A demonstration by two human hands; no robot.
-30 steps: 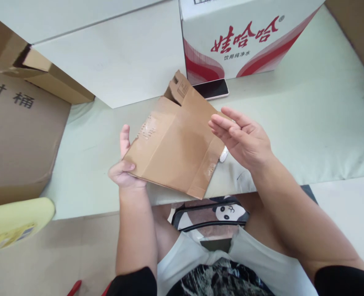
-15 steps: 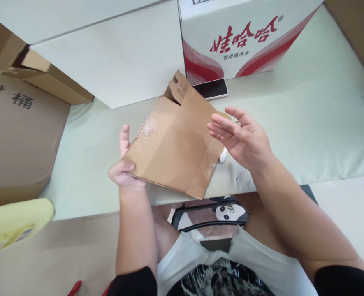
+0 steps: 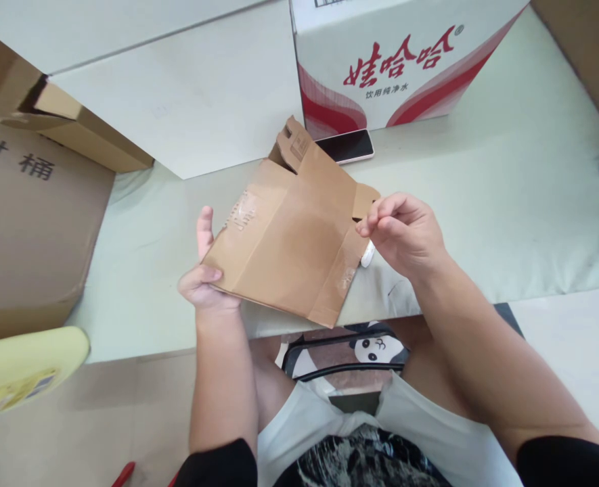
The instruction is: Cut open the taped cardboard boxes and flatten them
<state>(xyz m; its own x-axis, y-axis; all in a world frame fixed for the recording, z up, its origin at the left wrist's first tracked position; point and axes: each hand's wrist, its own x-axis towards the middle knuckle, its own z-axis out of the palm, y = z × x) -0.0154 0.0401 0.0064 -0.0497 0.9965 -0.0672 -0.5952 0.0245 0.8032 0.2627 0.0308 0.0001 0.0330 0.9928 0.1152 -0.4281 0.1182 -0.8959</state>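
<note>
A brown cardboard box (image 3: 299, 237), flattened and tilted, is held above the table by my left hand (image 3: 205, 284). The thumb lies on the box's near left corner, one finger points up beside its edge, and the other fingers are hidden behind. Clear tape with torn, jagged edges sticks to the cardboard. At the box's right edge, by a small rounded flap (image 3: 366, 201), my right hand (image 3: 405, 233) has its fingers curled together with the thumb close to them. Nothing shows in that hand. Its fingertips overlap the box edge; whether they touch, I cannot tell.
A phone (image 3: 352, 146) lies behind the box, before a white and red carton (image 3: 380, 81). A large white box (image 3: 177, 101) stands at the back. Brown cartons (image 3: 30, 223) fill the left. A small white object (image 3: 367, 254) peeks out under the held box.
My right hand has curled its spread fingers and lowered slightly at the box's right edge, uncovering the rounded flap. My left hand and the box have hardly moved.
</note>
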